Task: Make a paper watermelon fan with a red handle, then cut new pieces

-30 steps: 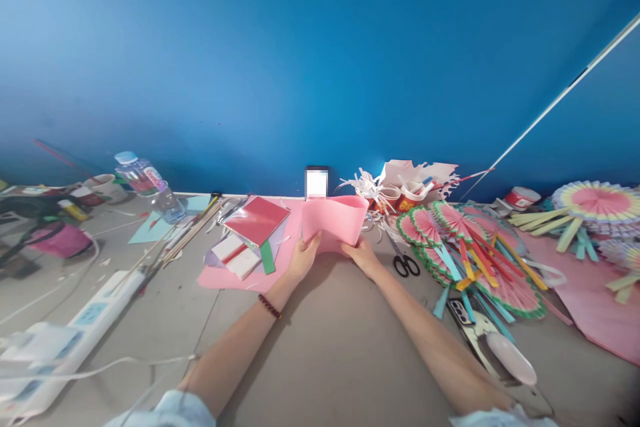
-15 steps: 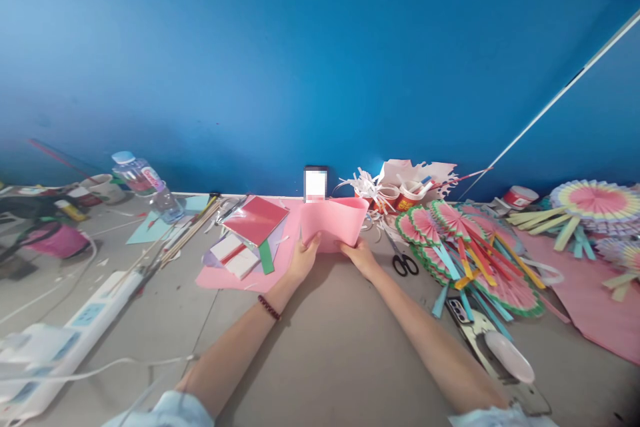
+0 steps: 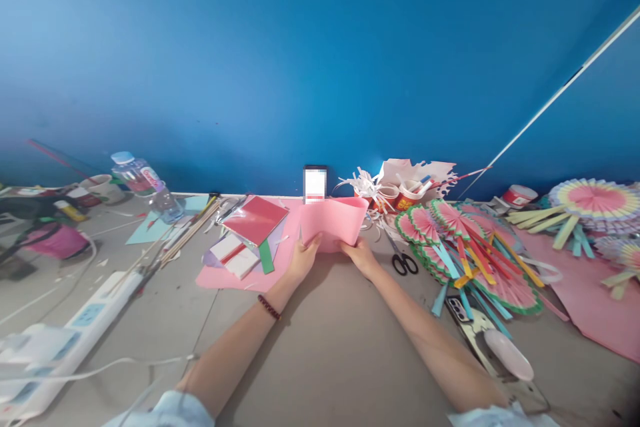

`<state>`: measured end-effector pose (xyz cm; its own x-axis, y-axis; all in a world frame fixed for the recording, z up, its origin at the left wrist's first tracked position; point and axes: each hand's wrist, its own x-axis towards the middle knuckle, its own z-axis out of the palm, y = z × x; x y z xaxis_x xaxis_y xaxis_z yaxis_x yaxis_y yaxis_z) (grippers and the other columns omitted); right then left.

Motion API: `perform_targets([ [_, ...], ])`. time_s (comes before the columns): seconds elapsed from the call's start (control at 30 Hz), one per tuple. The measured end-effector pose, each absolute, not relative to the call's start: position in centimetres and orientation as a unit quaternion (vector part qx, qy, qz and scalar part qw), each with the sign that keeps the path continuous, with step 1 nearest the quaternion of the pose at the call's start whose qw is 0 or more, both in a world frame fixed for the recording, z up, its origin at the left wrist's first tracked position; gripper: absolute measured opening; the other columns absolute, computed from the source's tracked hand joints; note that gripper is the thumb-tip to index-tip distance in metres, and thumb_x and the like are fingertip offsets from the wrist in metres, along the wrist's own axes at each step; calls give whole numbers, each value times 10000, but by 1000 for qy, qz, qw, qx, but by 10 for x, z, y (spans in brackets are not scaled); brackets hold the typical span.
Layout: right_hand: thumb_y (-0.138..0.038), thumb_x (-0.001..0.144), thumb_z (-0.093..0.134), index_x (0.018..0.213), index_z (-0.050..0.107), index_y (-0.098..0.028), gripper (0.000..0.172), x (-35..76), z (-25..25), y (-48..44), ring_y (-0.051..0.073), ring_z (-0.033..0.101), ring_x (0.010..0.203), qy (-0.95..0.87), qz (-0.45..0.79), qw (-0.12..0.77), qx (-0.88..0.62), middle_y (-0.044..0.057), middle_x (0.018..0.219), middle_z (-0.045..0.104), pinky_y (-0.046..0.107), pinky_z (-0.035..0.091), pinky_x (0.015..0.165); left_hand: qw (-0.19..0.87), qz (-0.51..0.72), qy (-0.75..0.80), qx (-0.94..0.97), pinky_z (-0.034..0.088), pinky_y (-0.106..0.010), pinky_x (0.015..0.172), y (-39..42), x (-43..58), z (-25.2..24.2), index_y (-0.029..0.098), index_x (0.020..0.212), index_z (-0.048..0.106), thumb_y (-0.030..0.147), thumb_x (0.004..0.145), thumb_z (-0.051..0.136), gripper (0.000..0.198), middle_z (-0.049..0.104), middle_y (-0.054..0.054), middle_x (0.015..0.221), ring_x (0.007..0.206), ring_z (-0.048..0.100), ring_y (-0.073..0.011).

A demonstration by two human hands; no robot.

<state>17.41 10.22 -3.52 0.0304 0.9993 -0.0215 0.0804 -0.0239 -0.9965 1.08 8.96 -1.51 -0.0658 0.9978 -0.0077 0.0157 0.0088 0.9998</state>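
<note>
Our left hand [image 3: 303, 256] and right hand [image 3: 361, 255] each pinch a lower corner of the pink sheet [image 3: 333, 221], held curved above the desk [image 3: 320, 347]. Bare desk near us; scissors [image 3: 404, 260] just right; red paper [image 3: 256, 219] left.

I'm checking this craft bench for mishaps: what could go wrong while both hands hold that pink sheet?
The pink sheet, pinched by the left hand and right hand, rises close to the propped phone and might tip it. The scissors lie just beside the right hand; a sideways move could snag them.
</note>
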Motion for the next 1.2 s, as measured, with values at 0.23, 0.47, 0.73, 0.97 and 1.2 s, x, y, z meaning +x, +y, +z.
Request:
perform_targets([
  [0.23, -450, 601, 723, 788, 693, -136, 367, 176, -34, 102, 228, 626, 744, -516, 480, 470, -532, 62, 761, 702, 340, 477, 721, 487, 498, 527, 487, 518, -316, 765, 91, 10, -20, 160, 882, 693, 496, 760, 589, 372, 717, -96, 915, 924, 649, -261],
  [0.47, -464, 568, 742, 789, 697, -146, 389, 179, -40, 105, 243, 640, 772, -507, 499, 463, -529, 57, 776, 707, 359, 498, 719, 470, 493, 535, 500, 520, -311, 716, 94, 8, -27, 154, 873, 690, 535, 745, 584, 416, 715, -84, 887, 912, 644, -273],
  [0.73, -440, 589, 735, 794, 702, -166, 344, 177, -36, 104, 241, 643, 781, -506, 495, 464, -532, 53, 793, 709, 356, 502, 735, 476, 495, 532, 495, 516, -315, 746, 91, 8, -20, 171, 876, 698, 512, 738, 595, 381, 719, -76, 898, 934, 638, -272],
  [0.97, -444, 576, 741, 775, 694, -151, 357, 178, -38, 105, 247, 644, 770, -509, 492, 460, -536, 52, 764, 704, 370, 500, 731, 479, 495, 534, 490, 514, -309, 748, 89, 10, -14, 183, 859, 690, 479, 759, 580, 331, 719, -73, 895, 917, 644, -259],
  [1.2, -450, 569, 744, 810, 705, -161, 378, 177, -37, 103, 258, 646, 808, -502, 480, 469, -545, 58, 799, 718, 386, 494, 768, 479, 496, 534, 489, 516, -314, 730, 87, 11, -11, 174, 857, 683, 465, 757, 596, 320, 718, -85, 886, 918, 643, -270],
])
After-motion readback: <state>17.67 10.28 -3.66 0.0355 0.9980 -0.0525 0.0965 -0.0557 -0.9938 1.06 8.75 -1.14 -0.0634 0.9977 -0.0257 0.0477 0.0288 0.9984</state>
